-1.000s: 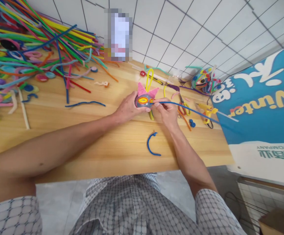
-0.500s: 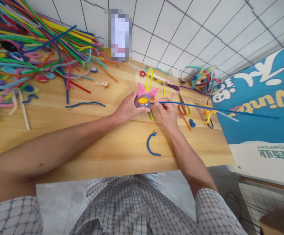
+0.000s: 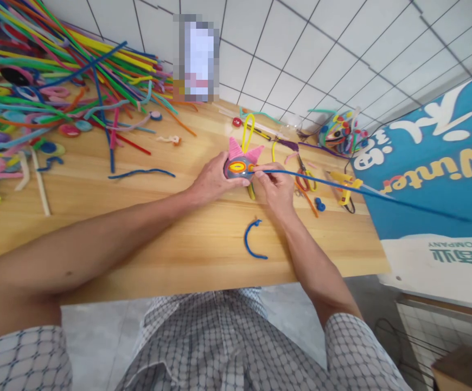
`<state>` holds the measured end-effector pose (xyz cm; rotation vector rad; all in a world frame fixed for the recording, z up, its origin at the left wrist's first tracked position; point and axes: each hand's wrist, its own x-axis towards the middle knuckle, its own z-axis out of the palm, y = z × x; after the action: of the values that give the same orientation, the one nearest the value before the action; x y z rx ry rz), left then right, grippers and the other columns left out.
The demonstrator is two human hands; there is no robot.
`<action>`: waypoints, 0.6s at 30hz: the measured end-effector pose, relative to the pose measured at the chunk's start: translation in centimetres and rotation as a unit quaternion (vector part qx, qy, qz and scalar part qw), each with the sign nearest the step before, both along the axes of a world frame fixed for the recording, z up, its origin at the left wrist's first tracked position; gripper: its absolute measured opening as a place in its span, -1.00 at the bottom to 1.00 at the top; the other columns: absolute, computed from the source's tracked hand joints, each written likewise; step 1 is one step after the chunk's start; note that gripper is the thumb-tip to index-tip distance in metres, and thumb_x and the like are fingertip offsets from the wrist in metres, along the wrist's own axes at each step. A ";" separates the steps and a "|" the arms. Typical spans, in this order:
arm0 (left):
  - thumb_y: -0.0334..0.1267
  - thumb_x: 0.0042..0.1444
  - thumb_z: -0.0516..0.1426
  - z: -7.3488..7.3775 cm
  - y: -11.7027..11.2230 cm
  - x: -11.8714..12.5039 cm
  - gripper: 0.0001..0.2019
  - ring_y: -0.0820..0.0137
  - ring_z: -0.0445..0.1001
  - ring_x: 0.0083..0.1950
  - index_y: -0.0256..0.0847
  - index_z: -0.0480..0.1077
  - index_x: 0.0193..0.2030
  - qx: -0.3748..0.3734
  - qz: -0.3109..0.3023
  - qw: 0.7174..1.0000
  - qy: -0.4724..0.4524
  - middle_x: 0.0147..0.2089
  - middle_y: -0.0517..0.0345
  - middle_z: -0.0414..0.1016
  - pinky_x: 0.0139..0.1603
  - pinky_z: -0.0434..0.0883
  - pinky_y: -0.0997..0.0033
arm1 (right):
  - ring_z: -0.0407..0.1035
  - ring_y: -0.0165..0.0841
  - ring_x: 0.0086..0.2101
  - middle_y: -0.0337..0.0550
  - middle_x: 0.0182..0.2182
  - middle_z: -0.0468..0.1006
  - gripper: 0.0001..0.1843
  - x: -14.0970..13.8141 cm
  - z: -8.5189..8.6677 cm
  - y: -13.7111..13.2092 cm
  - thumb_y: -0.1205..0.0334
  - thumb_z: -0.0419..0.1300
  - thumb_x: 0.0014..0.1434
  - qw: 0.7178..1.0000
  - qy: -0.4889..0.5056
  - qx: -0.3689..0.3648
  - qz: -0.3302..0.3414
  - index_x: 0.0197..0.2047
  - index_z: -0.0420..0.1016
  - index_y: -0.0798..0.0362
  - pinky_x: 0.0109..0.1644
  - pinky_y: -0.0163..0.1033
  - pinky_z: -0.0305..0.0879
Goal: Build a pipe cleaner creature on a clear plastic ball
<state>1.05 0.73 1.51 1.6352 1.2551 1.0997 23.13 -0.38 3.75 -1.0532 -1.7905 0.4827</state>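
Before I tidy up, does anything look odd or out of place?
Mainly the pile at left: it sprawls untidily, crossing every which way. A curled blue strand lies apart from it, near the table's front edge. I see no spill.

A blue sign (image 3: 435, 187) is near the tiled wall (image 3: 301, 60), a brown box (image 3: 466, 372) lower right.

The rounded grey head (image 3: 241, 174) points its pink ears (image 3: 235, 149) forward; the long blue stem (image 3: 360, 190) extends rightward from beside it.
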 end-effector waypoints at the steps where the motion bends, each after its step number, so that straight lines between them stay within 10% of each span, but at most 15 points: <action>1: -0.03 0.03 0.57 0.0 0.0 0.0 -0.44 0.15 0.61 -0.01 -0.15 0.45 0.01 -0.001 -0.001 1.000 0.002 -0.03 0.11 0.64 0.09 0.57 0.12 | 0.67 -0.24 -0.14 -0.15 -0.17 0.80 -0.79 0.0 0.0 0.0 0.08 0.36 0.50 1.000 0.002 0.002 -0.007 -0.10 0.84 -0.08 0.00 -0.12 0.58; 18: 0.00 0.01 0.57 0.3 -0.1 -0.1 -0.45 0.17 0.58 -0.04 -0.11 0.39 -0.06 -0.002 0.002 1.000 0.012 -0.08 0.16 0.60 0.11 0.56 0.11 | 0.69 -0.19 -0.11 -0.11 -0.16 0.83 -0.69 -0.1 0.3 -0.1 -0.08 0.36 0.48 1.000 0.003 -0.024 -0.018 -0.13 0.83 -0.08 0.01 -0.08 0.59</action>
<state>0.90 0.62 1.80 1.6467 1.2764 1.0828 23.02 -0.51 4.01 -1.1135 -1.7592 0.5080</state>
